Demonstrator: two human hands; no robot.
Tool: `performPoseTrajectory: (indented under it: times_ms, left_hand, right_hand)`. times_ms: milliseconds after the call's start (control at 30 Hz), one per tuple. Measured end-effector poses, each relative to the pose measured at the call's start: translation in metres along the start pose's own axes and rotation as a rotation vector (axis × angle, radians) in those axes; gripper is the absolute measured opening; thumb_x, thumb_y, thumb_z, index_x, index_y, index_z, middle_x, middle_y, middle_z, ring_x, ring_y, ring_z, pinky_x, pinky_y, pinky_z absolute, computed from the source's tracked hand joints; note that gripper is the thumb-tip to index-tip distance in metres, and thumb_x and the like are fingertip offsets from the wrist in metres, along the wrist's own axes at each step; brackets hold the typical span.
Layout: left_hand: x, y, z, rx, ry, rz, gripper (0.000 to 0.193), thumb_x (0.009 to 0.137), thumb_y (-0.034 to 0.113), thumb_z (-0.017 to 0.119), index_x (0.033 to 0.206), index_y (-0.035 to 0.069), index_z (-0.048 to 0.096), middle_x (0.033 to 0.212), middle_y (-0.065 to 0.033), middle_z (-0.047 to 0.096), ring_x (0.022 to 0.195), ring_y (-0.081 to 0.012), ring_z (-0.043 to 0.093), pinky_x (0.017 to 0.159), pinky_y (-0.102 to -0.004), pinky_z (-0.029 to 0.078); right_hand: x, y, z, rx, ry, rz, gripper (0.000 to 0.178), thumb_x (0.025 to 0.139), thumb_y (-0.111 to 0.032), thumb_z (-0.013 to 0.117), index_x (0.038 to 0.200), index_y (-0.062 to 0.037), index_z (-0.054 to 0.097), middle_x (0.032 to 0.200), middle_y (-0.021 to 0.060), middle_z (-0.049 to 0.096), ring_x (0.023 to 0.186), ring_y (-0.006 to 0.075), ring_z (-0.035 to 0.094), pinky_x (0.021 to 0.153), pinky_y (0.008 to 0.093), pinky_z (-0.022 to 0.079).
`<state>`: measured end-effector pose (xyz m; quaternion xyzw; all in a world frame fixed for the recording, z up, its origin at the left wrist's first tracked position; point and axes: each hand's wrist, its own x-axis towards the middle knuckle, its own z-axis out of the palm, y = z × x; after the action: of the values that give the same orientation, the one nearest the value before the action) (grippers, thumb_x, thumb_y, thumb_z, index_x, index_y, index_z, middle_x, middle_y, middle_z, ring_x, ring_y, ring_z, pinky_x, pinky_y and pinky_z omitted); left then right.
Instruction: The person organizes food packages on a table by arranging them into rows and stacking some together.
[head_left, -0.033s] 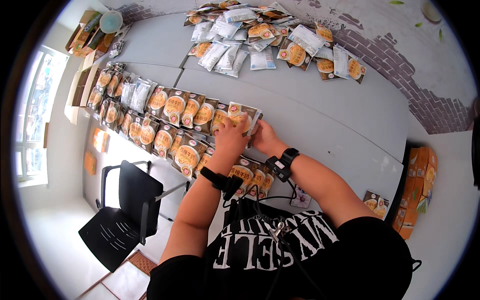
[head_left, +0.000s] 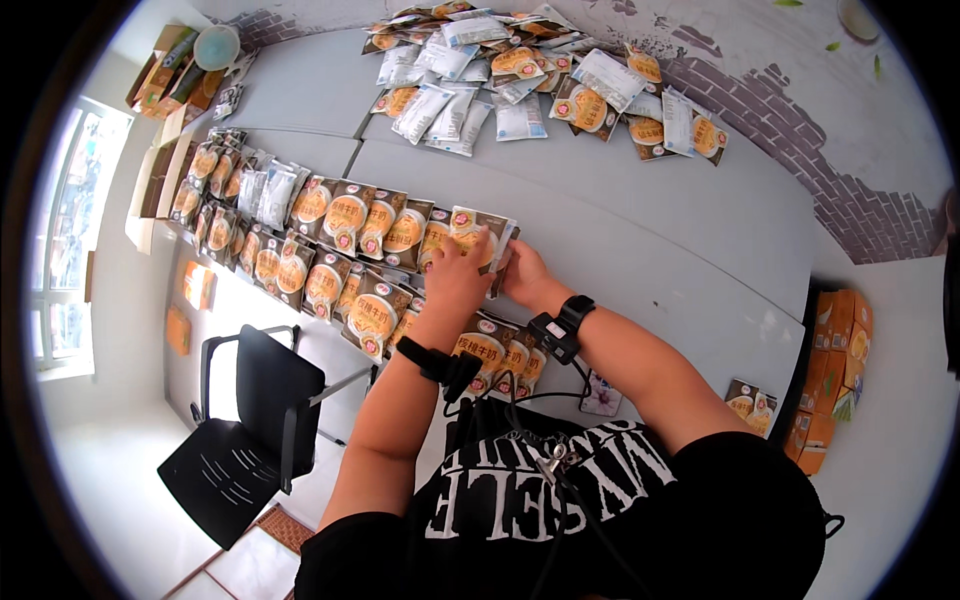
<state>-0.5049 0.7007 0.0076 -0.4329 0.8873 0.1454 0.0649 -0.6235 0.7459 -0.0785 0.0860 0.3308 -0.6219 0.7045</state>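
Note:
My left hand (head_left: pixel 457 280) lies over the right end of the back row of packets, its fingers apart and stretched onto the printed fronts. Under its fingertips is the end packet (head_left: pixel 485 222), brown with a picture of a cream-coloured bowl. At that packet's right edge, my right hand (head_left: pixel 527 277) has its fingers closed round the side; the thumb and part of the fingers are hidden. Similar brown packets overlap in the back row (head_left: pixel 347 212) and in a front row (head_left: pixel 373 312). More packets (head_left: pixel 482 345) lie just in front of my wrists, partly covered by my left arm's strap.
A loose heap of packets (head_left: pixel 520 119), some white side up, covers the far edge of the grey table (head_left: pixel 640 215). Near my right elbow lie a phone (head_left: pixel 601 393) and packets (head_left: pixel 750 405). A black chair (head_left: pixel 255 410) stands left; orange boxes (head_left: pixel 826 375) are stacked right.
The whole view has shifted very slightly to the left. Both hands stay at the same end packet, with no clear change in their grip.

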Motion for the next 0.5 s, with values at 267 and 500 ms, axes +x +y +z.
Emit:
performPoseTrajectory:
  times_ms: [267, 500]
  left_hand:
    - [0.006, -0.013, 0.005, 0.007, -0.036, 0.012, 0.077, 0.076, 0.035, 0.066, 0.140, 0.035, 0.024, 0.117, -0.0197, 0.044, 0.109, -0.0401, 0.045, 0.079, -0.0461, 0.047]
    - [0.012, -0.006, 0.023, 0.196, -0.078, 0.024, 0.080, 0.075, 0.036, 0.067, 0.141, 0.039, 0.022, 0.130, -0.0239, 0.038, 0.117, -0.0432, 0.039, 0.089, -0.0480, 0.043]
  right_hand:
    - [0.013, 0.000, 0.002, -0.526, 0.196, 0.015, 0.036, 0.093, -0.035, 0.034, 0.103, -0.0092, 0.056, 0.090, 0.0053, 0.060, 0.079, 0.0192, 0.058, 0.069, 0.0321, 0.046]
    - [-0.034, -0.037, -0.032, -0.848, 0.290, -0.150, 0.029, 0.086, -0.036, 0.052, 0.090, -0.0080, 0.059, 0.078, 0.0044, 0.058, 0.069, 0.0187, 0.053, 0.061, 0.0387, 0.044]
